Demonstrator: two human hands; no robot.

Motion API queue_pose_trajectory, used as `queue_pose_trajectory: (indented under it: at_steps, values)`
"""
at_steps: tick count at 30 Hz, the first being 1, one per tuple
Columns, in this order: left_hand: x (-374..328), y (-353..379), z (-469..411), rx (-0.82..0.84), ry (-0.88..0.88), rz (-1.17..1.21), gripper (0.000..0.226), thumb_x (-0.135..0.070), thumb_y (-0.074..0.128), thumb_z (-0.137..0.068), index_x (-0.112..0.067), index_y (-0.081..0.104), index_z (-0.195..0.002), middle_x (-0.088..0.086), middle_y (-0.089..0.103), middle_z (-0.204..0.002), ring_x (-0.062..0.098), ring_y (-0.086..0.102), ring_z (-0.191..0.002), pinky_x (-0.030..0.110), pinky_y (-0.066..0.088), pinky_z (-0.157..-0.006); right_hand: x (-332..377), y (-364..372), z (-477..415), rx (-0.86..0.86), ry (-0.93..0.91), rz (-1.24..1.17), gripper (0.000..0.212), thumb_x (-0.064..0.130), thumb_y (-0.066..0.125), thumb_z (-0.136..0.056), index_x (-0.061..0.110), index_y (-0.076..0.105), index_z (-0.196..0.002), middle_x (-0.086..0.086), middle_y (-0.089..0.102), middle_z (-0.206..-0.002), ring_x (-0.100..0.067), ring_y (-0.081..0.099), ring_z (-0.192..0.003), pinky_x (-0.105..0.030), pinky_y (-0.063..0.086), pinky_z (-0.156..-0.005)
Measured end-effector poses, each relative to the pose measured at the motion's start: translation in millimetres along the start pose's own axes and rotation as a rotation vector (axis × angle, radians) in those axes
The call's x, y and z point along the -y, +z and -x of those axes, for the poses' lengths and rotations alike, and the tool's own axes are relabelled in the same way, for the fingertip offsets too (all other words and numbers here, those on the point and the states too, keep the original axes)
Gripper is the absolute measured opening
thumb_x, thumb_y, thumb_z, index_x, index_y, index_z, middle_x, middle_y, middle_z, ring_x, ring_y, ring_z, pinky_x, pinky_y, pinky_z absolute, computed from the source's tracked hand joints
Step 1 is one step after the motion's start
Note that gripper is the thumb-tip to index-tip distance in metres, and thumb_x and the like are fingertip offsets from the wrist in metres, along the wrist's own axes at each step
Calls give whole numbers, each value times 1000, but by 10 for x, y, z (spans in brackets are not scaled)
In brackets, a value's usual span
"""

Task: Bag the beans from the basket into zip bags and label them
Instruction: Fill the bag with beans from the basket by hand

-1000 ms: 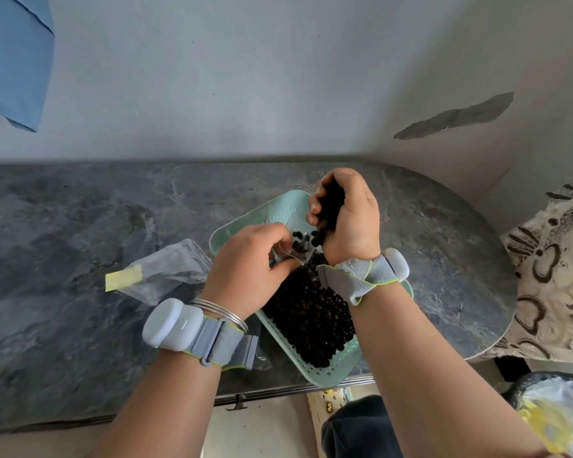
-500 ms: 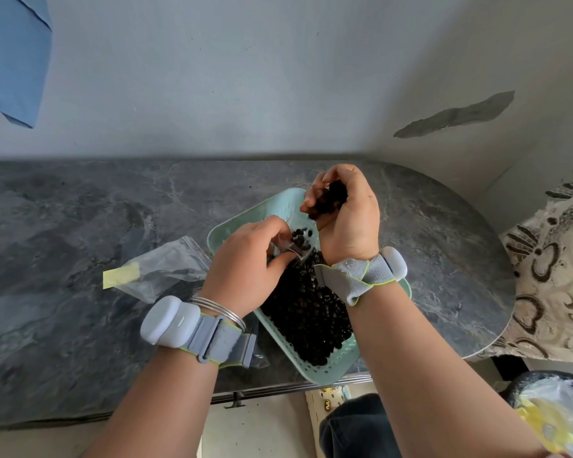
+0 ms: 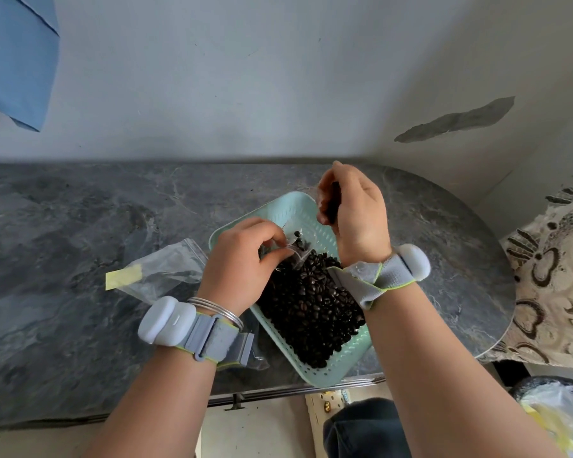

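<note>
Your left hand pinches the mouth of a small clear zip bag over the mint basket, whose near end is heaped with dark beans. Your right hand hangs cupped above the basket's far end, beans in its curl. Left of the basket lies a spare bag with a yellow label.

Soft, even daylight, no harsh shadows or glare, pretty sharp overall but the wide lens bends the countertop edges.

wall: pale grey, patched | countertop: dark marble | blue cloth: upper left
</note>
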State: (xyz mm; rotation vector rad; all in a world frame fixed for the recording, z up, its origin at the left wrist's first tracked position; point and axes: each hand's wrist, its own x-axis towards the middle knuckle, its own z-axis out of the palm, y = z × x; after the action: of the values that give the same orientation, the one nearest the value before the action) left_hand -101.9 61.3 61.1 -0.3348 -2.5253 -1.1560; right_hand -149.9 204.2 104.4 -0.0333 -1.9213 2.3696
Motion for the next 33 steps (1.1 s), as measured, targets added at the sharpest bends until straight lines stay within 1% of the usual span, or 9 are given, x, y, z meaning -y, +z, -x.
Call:
queue_pose_trajectory:
  at_steps: [3,7,10,13,16,21,26,30,33]
  values:
    - [-18,-34,-8,-93,-8,10,8,-13,77,-72,-12,70,-77,0,68,-81,13,63,-71,25,50,-63,76,-166,35,79,35,581,30,17,47,-93,14,57,-66,1,56,-59,-13,48,-53,-28,40,-50]
    - [-16,-65,-7,-149,6,-49,10,-12,78,-71,-10,70,-78,2,67,-78,18,61,-70,31,51,-65,68,-307,192,337,79,1288,25,22,44,-91,13,67,-92,-5,69,-89,-19,58,-75,-27,44,-67]
    - [-24,-63,13,-148,3,-58,12,-11,79,-70,-10,70,-79,3,67,-78,19,61,-70,32,52,-65,20,-285,378,450,61,1620,31,28,38,-93,11,61,-105,-12,62,-106,-30,59,-95,-34,49,-76]
    - [-19,-61,40,-131,2,-59,13,-12,79,-70,-11,70,-79,2,66,-78,17,60,-70,29,49,-63,-95,-245,553,481,93,1808,48,52,35,-94,18,46,-124,-12,44,-123,-36,45,-114,-42,44,-81]
    - [10,-53,55,-127,4,-52,11,-13,78,-71,-11,69,-78,1,66,-77,16,60,-69,30,48,-60,-252,-207,667,528,51,1818,55,61,33,-91,18,40,-125,-11,38,-127,-36,39,-115,-44,43,-82]
    - [66,-97,65,-136,-10,-43,11,-16,77,-72,-12,69,-78,0,65,-76,16,59,-69,30,49,-60,-385,-257,633,672,-65,1772,39,42,34,-99,10,38,-121,-15,45,-116,-37,52,-101,-44,47,-79]
    - [54,-131,33,-115,-2,-24,13,-15,79,-70,-14,69,-77,1,66,-77,17,60,-71,34,50,-60,-310,-274,471,629,-40,1633,26,33,40,-97,10,47,-106,-13,60,-102,-33,59,-92,-35,44,-70]
    - [37,-103,49,-75,11,-29,14,-16,80,-69,-14,70,-79,1,67,-79,17,61,-73,35,51,-63,-112,-322,330,528,-59,1367,22,32,48,-95,13,59,-91,-2,60,-77,-19,55,-73,-27,36,-64]
    - [5,-63,52,-72,38,-44,14,-16,80,-69,-13,70,-78,0,67,-79,18,60,-73,36,52,-65,11,-326,257,386,-18,997,22,29,50,-95,13,58,-81,4,52,-56,-4,47,-44,-19,38,-45]
